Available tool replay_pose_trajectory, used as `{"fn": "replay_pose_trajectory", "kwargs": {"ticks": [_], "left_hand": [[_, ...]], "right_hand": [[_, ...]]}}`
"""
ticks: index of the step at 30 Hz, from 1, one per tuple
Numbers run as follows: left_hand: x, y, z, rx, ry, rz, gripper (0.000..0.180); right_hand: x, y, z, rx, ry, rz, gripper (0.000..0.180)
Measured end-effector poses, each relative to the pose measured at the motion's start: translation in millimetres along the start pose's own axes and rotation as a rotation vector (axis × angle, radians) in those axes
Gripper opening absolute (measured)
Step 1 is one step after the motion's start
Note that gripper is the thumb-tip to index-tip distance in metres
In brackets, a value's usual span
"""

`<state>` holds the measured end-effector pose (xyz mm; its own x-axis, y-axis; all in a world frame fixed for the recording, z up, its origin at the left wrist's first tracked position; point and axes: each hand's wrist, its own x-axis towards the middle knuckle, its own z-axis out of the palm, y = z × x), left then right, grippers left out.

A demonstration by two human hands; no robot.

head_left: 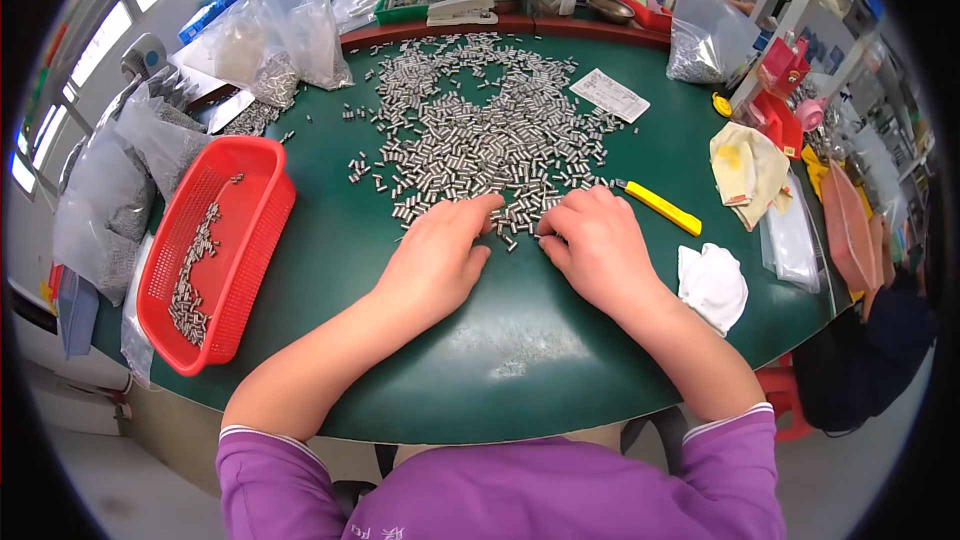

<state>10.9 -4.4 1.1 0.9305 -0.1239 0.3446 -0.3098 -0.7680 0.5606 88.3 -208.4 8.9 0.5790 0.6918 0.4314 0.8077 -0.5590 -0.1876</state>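
A heap of small silver metal cylinders (490, 140) spreads over the green table before me. My left hand (440, 245) is at its near edge, the index finger stretched toward the right and the thumb apart from it; no part shows between them. Across a short gap, my right hand (600, 245) touches the near right edge of the heap. Its thumb and index finger are curled close together, and whatever may be between the tips is hidden. Several loose cylinders (520, 215) lie between the two hands.
A red perforated basket (265, 230) holding some cylinders stands left. Bags of parts (105, 210) crowd beyond it. On the right lie a yellow utility knife (660, 207), a white mask (713, 285) and a cream cloth glove (745, 172). A printed label (610, 95) lies behind; other people work farther off.
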Motion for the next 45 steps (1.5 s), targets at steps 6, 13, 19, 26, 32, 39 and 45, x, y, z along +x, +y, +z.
{"fn": "replay_pose_trajectory", "kwargs": {"ticks": [6, 13, 19, 26, 32, 39, 45], "left_hand": [[3.7, -6.3, 1.0, -0.054, -0.017, 0.080, 0.058], [1.9, -8.2, 7.2, -0.087, -0.030, 0.141, 0.061], [-0.7, -5.6, 10.1, -0.130, -0.059, 0.007, 0.060], [-1.8, -0.2, 9.9, -0.245, -0.132, -0.062, 0.056], [-1.8, 1.4, 12.6, -0.331, -0.118, -0.049, 0.068], [-4.9, 3.9, 1.3, -0.086, -0.118, -0.045, 0.070], [-7.3, 9.3, -5.3, 0.003, -0.164, -0.049, 0.067]], "right_hand": [[-1.3, -5.3, -3.0, 0.048, -0.014, -0.001, 0.005], [0.0, -9.7, 6.1, 0.169, -0.055, -0.060, 0.008], [0.4, -8.3, 9.6, 0.201, -0.027, -0.152, 0.016], [-2.9, -6.6, 6.9, 0.289, -0.064, -0.185, 0.015], [-2.9, -7.1, 9.7, 0.332, -0.042, -0.135, 0.012], [-7.1, -8.0, 5.0, 0.255, -0.053, -0.070, 0.011], [-9.4, -9.9, 5.3, 0.280, -0.066, -0.074, 0.012]]}}
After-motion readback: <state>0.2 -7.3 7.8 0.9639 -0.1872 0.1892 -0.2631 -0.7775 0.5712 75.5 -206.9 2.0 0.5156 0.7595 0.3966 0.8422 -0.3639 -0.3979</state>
